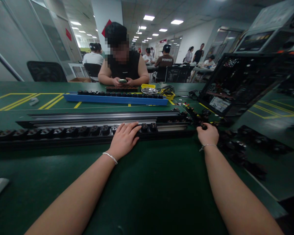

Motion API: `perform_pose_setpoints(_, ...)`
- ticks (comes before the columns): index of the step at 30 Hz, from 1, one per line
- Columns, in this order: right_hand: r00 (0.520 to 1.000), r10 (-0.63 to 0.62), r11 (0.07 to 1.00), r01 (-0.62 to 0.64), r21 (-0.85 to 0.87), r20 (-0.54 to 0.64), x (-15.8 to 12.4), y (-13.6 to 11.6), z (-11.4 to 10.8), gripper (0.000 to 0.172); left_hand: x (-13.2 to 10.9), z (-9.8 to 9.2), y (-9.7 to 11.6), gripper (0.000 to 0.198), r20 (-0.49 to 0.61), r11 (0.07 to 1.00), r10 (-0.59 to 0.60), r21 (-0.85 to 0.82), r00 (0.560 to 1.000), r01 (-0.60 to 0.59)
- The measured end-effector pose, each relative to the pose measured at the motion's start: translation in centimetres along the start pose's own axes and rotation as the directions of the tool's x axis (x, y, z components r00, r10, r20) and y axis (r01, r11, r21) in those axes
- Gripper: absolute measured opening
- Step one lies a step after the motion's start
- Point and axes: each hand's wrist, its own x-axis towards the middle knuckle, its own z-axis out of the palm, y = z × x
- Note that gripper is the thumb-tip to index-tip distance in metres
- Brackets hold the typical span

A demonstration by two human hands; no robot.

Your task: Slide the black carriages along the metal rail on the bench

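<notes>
A long black power strip (71,139) lies across the green table, with a row of black round socket modules (83,130) along its channel. My left hand (124,137) rests on it near its right part, palm down with the fingers spread over the modules. Two modules (149,127) show just right of those fingers. Beyond the strip's right end, my right hand (208,133) is closed around a small black part (204,127). Only the top of that part shows, and its kind is unclear. Dark loose parts (198,116) lie just past this hand.
Metal-lined black rails (100,116) lie behind the strip. Farther back is a blue rail (117,99) holding black parts. An open black computer case (235,85) stands at right, near more black modules (264,140). Opposite sits a person (123,68) holding a phone (122,81).
</notes>
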Motion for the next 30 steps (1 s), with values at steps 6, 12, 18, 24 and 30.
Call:
perform_pose_setpoints(6, 0.993, -0.005, 0.992, 0.02, -0.126, 0.119, 0.1, 0.6, -0.1, 0.044, 0.0, 0.0, 0.1, 0.043, 0.0, 1.0, -0.002, 0.003, 1.0, 0.002)
perform_pose_setpoints(12, 0.99, 0.038, 0.983, -0.012, -0.185, 0.135, 0.4, 1.6, -0.4, 0.046, 0.1, 0.0, 0.1, 0.044, -0.001, 1.0, -0.003, -0.002, 1.0, 0.003)
perform_pose_setpoints(18, 0.993, 0.081, 0.976, -0.062, -0.209, 0.085, 0.3, 1.5, -1.1, 0.045, 0.0, 0.0, 0.0, 0.043, 0.006, 1.0, 0.0, 0.01, 1.0, 0.0)
perform_pose_setpoints(24, 0.994, 0.102, 0.974, -0.09, -0.207, 0.049, -0.1, 1.2, -1.5, 0.034, 0.0, 0.0, 0.0, 0.042, 0.011, 1.0, 0.002, 0.011, 1.0, -0.002)
perform_pose_setpoints(30, 0.993, -0.033, 0.989, 0.016, -0.147, -0.11, -0.9, -0.9, -2.1, 0.034, 0.0, -0.1, 0.1, 0.042, 0.009, 1.0, -0.004, 0.008, 1.0, 0.004)
